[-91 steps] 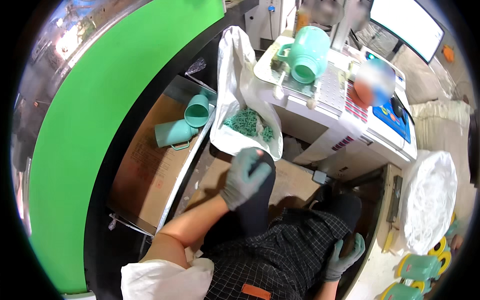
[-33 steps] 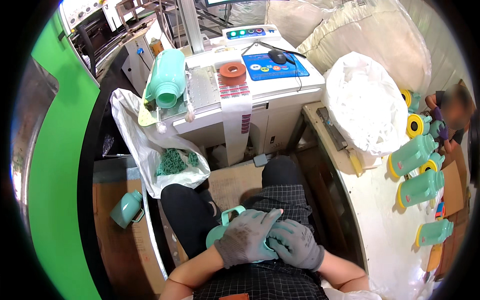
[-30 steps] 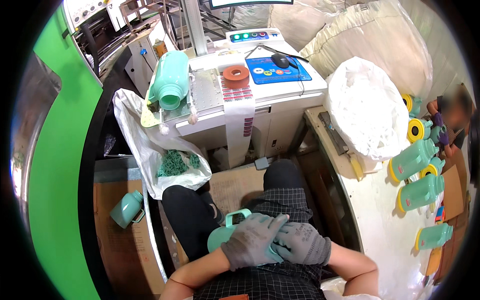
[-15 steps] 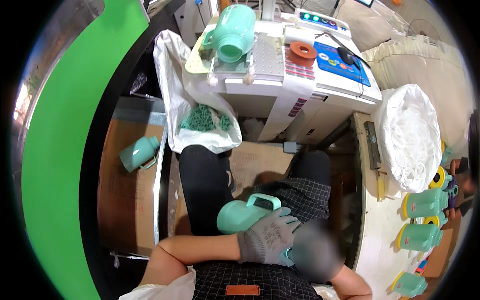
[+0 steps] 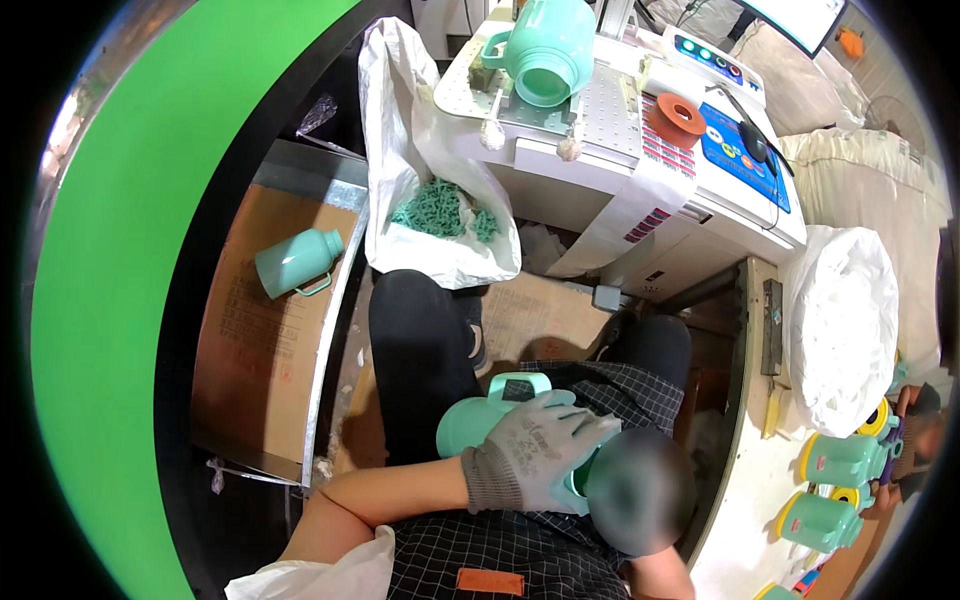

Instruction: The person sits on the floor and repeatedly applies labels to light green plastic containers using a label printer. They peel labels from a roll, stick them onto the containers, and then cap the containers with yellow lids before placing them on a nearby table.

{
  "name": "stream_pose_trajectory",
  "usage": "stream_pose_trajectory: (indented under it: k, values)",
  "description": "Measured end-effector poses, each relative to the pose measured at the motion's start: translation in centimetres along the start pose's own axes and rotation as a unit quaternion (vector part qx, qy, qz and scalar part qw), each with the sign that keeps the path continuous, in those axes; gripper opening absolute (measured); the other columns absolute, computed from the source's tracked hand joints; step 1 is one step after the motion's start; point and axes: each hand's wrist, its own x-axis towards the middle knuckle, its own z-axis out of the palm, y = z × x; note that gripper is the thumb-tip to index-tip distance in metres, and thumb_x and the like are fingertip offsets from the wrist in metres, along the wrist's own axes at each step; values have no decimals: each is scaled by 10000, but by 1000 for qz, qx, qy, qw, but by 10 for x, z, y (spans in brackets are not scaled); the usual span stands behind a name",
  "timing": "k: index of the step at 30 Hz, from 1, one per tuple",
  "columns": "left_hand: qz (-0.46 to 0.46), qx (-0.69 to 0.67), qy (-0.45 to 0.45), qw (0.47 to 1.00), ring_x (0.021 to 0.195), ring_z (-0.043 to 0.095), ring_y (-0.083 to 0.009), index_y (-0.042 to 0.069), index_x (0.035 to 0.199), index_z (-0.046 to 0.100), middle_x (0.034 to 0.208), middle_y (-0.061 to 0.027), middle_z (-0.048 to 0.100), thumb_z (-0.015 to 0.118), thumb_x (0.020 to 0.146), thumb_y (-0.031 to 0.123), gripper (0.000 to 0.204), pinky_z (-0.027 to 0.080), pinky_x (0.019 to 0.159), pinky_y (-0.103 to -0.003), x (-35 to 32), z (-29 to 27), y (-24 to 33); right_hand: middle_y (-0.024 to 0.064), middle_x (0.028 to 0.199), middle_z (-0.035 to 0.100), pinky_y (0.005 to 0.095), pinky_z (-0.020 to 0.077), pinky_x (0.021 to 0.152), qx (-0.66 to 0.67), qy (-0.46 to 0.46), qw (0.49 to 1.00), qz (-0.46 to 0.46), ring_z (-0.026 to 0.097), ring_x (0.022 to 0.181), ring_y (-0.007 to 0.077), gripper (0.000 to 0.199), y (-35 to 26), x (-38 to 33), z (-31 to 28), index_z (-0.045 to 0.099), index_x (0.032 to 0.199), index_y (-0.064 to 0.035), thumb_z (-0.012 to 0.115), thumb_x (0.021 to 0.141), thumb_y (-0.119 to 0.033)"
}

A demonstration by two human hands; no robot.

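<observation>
A mint-green thermos jug shell [image 5: 462, 428] lies on its side across my lap, its handle turned up and its open mouth to the right. My left hand [image 5: 540, 450], in a grey knitted glove, is wrapped over the shell near the mouth. A round blurred patch covers the place beside the mouth where my right forearm [image 5: 660, 577] ends, so my right hand's fingers are hidden. Another mint-green shell [image 5: 548, 60] lies on the machine's plate [image 5: 610, 118] in front of me, mouth toward me. A third shell [image 5: 297, 262] rests in the metal-edged tray [image 5: 250, 370] on the left.
Between tray and machine stands a white sack [image 5: 400, 130] with green trimmings [image 5: 435, 208] inside. A roll of labels with an orange core [image 5: 677, 120] sits on the machine. At right, a bench [image 5: 728, 500] holds a white sack [image 5: 842, 330] and several yellow-rimmed jugs [image 5: 820, 522]. A green panel [image 5: 110, 300] borders the left.
The whole view has turned, shifting the bench and machine rightward. My left hand stays on the jug shell, its fingers now stretched more to the right near the mouth.
</observation>
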Motion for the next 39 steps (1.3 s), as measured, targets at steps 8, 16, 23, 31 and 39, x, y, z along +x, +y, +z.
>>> stream_pose_trajectory:
  k: [8,16,23,31,39]
  values:
    - [30,20,-31,999,1260,658,-297,71,1451,558,1329,-130,680,809,812,633,887,442,1169,-466,6,5,0,64,832,658,357,499,560,-81,-191,976,-68,658,657,242,245,29,-18,-32,773,1015,-100,825,825,-246]
    - [31,-58,122,990,1143,731,-286,83,1255,723,1189,-129,753,828,820,584,672,528,1088,-507,-34,-24,-11,124,971,705,315,523,672,-559,355,737,137,641,748,227,330,42,-16,-67,645,1357,41,541,1105,-146]
    - [41,-33,135,989,1151,720,-272,102,1277,711,1189,-112,747,817,835,596,671,501,1119,-500,-23,-9,-12,204,1197,668,351,571,908,129,345,930,-17,681,1035,274,304,21,124,48,691,1167,76,659,866,54]
    - [59,-10,128,990,1180,714,-290,106,1332,701,1226,-109,748,851,820,556,698,522,1097,-510,-28,-13,-11,226,1486,531,356,598,792,146,73,987,2,727,977,255,819,63,222,149,464,1571,-48,848,852,-130]
    - [62,-25,83,994,1046,732,-336,88,1243,635,1156,-120,738,961,710,507,752,554,1000,-496,-6,-28,-10,156,1097,734,410,598,811,-22,212,977,11,734,887,332,157,110,62,5,759,1012,-13,816,876,-66]
